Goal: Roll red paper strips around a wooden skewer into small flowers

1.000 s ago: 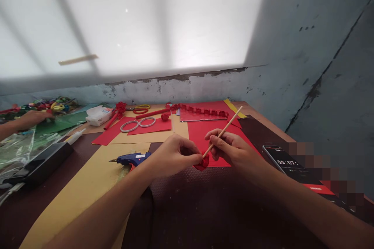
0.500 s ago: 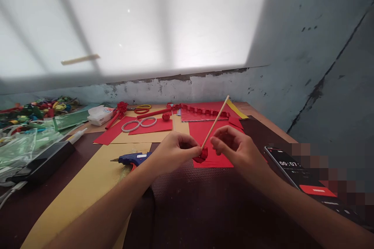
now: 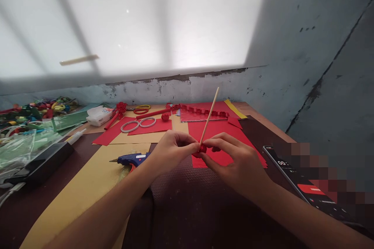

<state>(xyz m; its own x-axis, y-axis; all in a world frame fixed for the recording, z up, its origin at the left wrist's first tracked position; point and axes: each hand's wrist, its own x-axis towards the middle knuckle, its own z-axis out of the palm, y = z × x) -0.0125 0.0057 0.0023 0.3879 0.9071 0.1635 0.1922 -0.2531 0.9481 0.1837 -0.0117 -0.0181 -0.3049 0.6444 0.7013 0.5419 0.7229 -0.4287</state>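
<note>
Now | left hand point(image 3: 172, 151) fingers point(image 3: 191, 147) and right hand point(image 3: 239, 163) fingers are pinching a red paper roll point(image 3: 202, 149) at the foot of a wooden stick point(image 3: 209, 116) | stick is tilting up over the red sheet point(image 3: 230, 151) on the bench point(image 3: 189, 210) | blue glue gun point(image 3: 131, 159) is lying just left.

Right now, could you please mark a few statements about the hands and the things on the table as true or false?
1. Both hands, left and right, pinch a small red paper roll at the foot of a stick. True.
2. The stick lies flat on the table. False: it stands up, tilted, from the roll.
3. The glue gun lies to the left of the left hand. True.
4. The scissors are in the right hand. False: they lie at the far side of the table.
</note>
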